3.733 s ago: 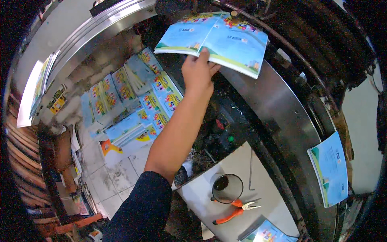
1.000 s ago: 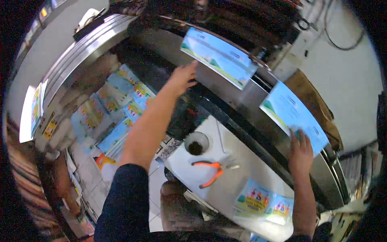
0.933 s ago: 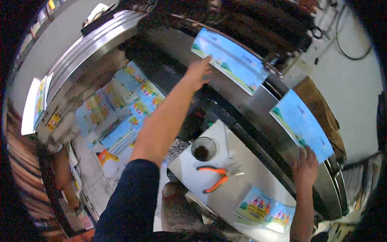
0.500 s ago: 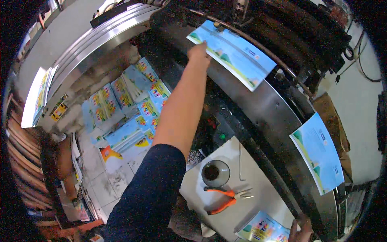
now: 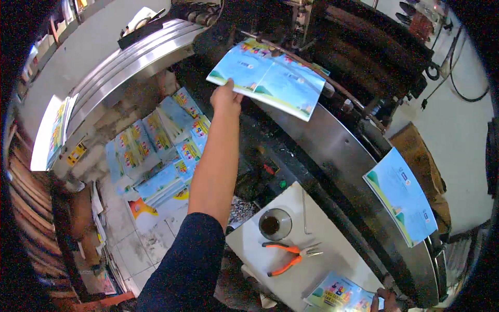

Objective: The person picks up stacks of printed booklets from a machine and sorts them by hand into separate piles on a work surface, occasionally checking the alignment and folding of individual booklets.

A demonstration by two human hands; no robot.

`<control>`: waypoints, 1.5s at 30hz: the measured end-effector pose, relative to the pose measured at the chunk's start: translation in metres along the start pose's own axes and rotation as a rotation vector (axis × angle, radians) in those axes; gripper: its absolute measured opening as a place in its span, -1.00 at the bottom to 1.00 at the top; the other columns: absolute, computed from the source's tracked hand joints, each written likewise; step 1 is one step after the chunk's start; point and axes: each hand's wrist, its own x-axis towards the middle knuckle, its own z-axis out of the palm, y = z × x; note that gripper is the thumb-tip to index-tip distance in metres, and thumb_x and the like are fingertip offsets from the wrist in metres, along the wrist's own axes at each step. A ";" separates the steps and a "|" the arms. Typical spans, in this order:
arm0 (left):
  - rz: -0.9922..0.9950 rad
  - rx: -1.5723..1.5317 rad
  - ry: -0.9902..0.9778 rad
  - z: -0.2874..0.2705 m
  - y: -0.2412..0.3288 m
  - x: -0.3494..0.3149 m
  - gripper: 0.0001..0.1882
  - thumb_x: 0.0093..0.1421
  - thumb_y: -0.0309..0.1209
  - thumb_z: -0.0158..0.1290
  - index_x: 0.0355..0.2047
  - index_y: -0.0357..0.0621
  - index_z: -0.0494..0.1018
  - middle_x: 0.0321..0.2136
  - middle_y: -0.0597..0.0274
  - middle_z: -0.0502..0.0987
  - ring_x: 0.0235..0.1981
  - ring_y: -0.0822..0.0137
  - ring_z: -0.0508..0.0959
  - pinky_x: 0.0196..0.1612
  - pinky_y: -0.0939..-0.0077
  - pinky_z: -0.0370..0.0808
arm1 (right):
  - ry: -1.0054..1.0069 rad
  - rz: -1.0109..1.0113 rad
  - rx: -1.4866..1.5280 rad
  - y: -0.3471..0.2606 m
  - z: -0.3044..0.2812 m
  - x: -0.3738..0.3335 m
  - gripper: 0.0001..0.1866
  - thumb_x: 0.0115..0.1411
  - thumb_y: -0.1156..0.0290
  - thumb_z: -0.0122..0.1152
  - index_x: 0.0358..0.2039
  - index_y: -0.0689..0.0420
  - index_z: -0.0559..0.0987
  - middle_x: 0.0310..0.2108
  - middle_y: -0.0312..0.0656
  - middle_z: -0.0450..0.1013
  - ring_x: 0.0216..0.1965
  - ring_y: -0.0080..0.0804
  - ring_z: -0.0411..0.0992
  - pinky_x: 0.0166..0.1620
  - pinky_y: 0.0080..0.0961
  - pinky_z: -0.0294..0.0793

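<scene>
Blue covers the open booklet [image 5: 275, 78], which is held spread and slightly bowed over the steel ledge [image 5: 338, 138], its far edge reaching the thin bar [image 5: 353, 102] of the dark machine [image 5: 364, 41]. The left hand [image 5: 227, 98] pinches it at the near edge, toward the left corner, thumb on top and the other fingers mostly hidden beneath. A dark sleeve [image 5: 182, 265] covers the upper part of that arm.

Low at the right, the right hand [image 5: 384, 300] is at the corner of the front booklet [image 5: 337, 293], fingers bent; I cannot tell whether it grips the paper or only touches it. That booklet lies at the near end of the pale surface [image 5: 332, 236], partly cut off by the rim of view.

Also on the surface are the pliers [image 5: 287, 258], orange-handled with the jaws apart, just beside a clear cup [image 5: 285, 223] with something dark in it. A thin bent rod [image 5: 305, 210] lies near the cup, to its right.

Another blue booklet, the side booklet [image 5: 400, 197], rests farther right along the ledge, well apart from the held one, with brown material [image 5: 421, 156] behind it. At left, many booklet stacks [image 5: 136, 145] lie close together on the tiled floor [image 5: 123, 252], near an orange-and-white sheet [image 5: 141, 210].
</scene>
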 end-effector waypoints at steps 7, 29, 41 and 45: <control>0.317 0.273 0.183 -0.136 0.119 -0.072 -0.69 0.17 -0.49 0.09 -0.08 -0.28 0.37 -0.31 0.08 0.50 -0.38 0.20 0.56 -0.38 0.34 0.54 | 0.081 0.050 0.210 0.034 -0.003 -0.046 -0.77 0.22 0.43 0.14 -0.19 0.32 0.55 -0.22 0.03 0.53 -0.17 -0.11 0.50 -0.07 -0.33 0.46; 0.407 0.844 -0.689 -0.176 0.106 -0.633 -0.75 0.15 -0.54 -0.04 -0.15 -0.35 0.38 -0.29 0.07 0.52 -0.27 0.31 0.53 -0.24 0.44 0.47 | -0.707 -0.365 0.828 -0.081 0.055 -0.159 -0.28 0.11 0.21 0.25 0.19 0.25 0.17 0.01 0.25 0.33 0.00 0.13 0.36 0.06 -0.10 0.33; 0.926 0.756 -0.881 -0.210 0.081 -0.575 -0.59 0.00 -0.46 0.17 -0.15 -0.21 0.28 -0.20 -0.12 0.42 -0.25 0.09 0.48 -0.21 0.24 0.46 | -0.263 0.294 0.784 -0.011 0.046 -0.168 -0.72 0.02 0.58 0.24 -0.20 0.28 0.54 -0.30 -0.12 0.54 -0.22 -0.36 0.47 -0.10 -0.37 0.42; 0.792 0.748 -0.325 -0.209 0.072 -0.486 -0.72 0.19 -0.47 -0.01 -0.10 -0.30 0.30 -0.19 0.03 0.40 -0.16 0.29 0.41 -0.13 0.32 0.41 | -0.247 0.293 0.439 0.007 0.039 -0.162 -0.60 0.01 0.27 0.29 -0.17 0.23 0.52 -0.32 0.11 0.52 -0.20 0.14 0.46 -0.09 -0.04 0.38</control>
